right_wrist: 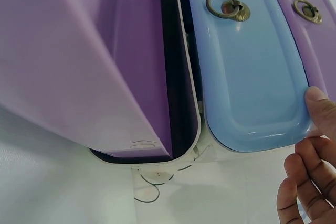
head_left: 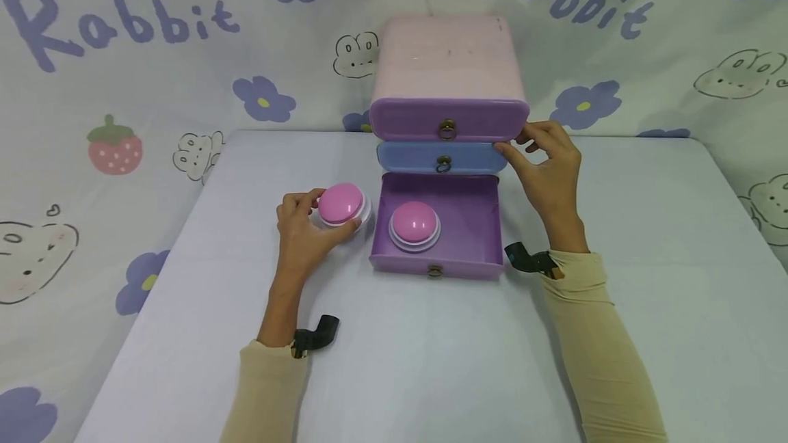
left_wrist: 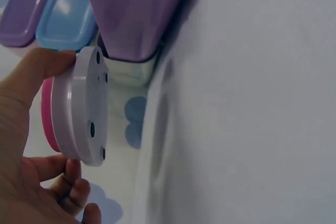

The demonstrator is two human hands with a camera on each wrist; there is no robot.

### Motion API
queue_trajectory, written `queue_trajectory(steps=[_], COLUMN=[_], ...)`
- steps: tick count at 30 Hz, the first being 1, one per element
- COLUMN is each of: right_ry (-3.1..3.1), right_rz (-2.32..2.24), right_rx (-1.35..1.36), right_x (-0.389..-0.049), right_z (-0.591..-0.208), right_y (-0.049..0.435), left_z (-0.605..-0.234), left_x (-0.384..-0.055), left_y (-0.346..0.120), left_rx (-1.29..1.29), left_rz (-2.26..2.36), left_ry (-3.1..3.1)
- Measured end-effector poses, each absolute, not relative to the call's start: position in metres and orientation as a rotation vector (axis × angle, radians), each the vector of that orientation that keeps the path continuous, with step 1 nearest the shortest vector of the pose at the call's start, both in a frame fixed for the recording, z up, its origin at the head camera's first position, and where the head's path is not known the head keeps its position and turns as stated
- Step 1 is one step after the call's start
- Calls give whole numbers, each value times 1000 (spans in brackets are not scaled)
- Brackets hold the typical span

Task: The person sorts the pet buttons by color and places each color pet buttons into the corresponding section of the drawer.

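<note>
My left hand (head_left: pixel 303 234) grips a round push button (head_left: pixel 340 202) with a pink dome and white base, left of the pulled-out bottom drawer (head_left: pixel 470 224). In the left wrist view, the white underside of this push button (left_wrist: pixel 92 106), with small holes in it, shows between thumb and fingers. A matching push button (head_left: pixel 414 224) sits in the left half of the purple drawer. My right hand (head_left: pixel 550 169) holds the right side of the drawer cabinet (head_left: pixel 449 60), its thumb on the corner of the blue middle drawer (right_wrist: pixel 252 72) and its fingers bent beside it.
The cabinet's blue middle drawer and purple top drawer (head_left: pixel 406 119) are closed, each with a brass ring pull. A white tabletop (head_left: pixel 400 361) lies beneath. Behind stands a white cloth (head_left: pixel 197 87) printed with rabbits, flowers and lettering.
</note>
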State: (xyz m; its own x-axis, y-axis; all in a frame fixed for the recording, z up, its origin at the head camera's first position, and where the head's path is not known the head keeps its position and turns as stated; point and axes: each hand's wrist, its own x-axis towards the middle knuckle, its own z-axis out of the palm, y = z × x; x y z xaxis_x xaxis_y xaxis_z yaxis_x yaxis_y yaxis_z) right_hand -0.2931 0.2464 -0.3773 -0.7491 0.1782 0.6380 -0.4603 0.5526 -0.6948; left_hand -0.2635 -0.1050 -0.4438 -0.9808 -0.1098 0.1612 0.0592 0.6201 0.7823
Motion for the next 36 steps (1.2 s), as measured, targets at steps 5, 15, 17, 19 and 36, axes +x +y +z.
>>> queue_trajectory(steps=[5, 15, 17, 19, 36], right_ry=[-2106, -2099, -2096, -2095, -2091], right_rz=[1206, 1209, 1211, 1210, 1217], right_rx=[231, 248, 250, 249, 240], right_x=[-286, -306, -308, -309, -302], right_z=[-369, -392, -394, -394, -387], right_y=[240, 255, 257, 258, 253], left_z=[-430, -409, -410, -410, -411], left_x=[-261, -247, -247, -246, -242], left_y=[-96, -55, -44, -34, 21], left_rx=[-12, -220, -263, -300, -523], left_rz=[-1326, -1408, -1414, -1421, -1292], left_ry=[-2643, -2612, -2609, -2604, -2533])
